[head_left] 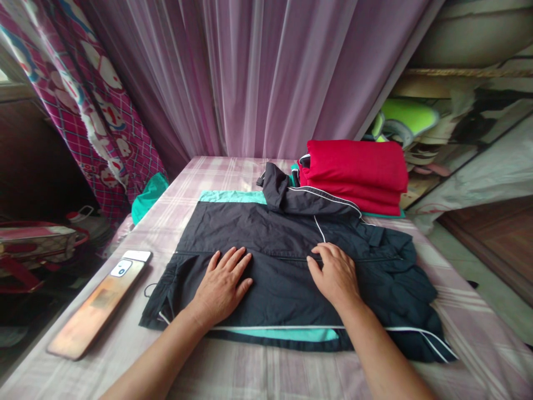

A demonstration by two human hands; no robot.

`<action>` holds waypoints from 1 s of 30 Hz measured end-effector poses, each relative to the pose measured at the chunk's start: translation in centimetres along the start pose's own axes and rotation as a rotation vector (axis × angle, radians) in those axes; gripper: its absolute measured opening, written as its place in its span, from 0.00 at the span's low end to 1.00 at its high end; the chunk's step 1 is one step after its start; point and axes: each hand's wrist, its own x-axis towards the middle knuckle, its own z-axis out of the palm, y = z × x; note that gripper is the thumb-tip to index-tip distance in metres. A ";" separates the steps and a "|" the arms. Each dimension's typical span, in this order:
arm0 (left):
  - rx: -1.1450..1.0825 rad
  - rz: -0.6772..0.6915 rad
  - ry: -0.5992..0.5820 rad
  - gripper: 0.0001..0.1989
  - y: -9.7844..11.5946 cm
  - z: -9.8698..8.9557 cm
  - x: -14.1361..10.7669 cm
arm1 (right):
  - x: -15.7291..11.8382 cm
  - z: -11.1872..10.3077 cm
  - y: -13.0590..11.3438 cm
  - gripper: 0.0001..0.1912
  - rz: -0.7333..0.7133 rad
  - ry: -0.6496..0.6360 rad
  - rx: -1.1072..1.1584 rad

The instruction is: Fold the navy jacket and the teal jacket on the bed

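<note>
Both hands rest palm-down on a dark jacket (pixel 287 261) spread beneath them: left hand (pixel 220 286) flat with fingers spread, right hand (pixel 335 275) flat, fingertips curled at the zipper seam; folded red clothes (pixel 353 172) lie beyond the right hand

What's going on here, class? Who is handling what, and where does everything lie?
A person presses both palms flat on a dark jacket spread on the bed: left hand toward its left side, right hand near the middle. Teal lining shows at its edges. A folded red garment lies behind, and a phone lies to the left.
</note>
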 end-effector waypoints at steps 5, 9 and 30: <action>-0.008 -0.004 -0.004 0.28 0.1 -0.1 0.1 | 0.0 -0.1 0.0 0.05 0.005 -0.002 -0.002; -0.004 -0.009 -0.005 0.28 0.1 -0.2 0.1 | 0.0 0.0 0.0 0.05 -0.001 0.000 -0.010; -0.003 -0.007 0.006 0.28 0.1 0.0 0.0 | 0.0 0.3 0.3 0.06 -0.002 -0.013 -0.003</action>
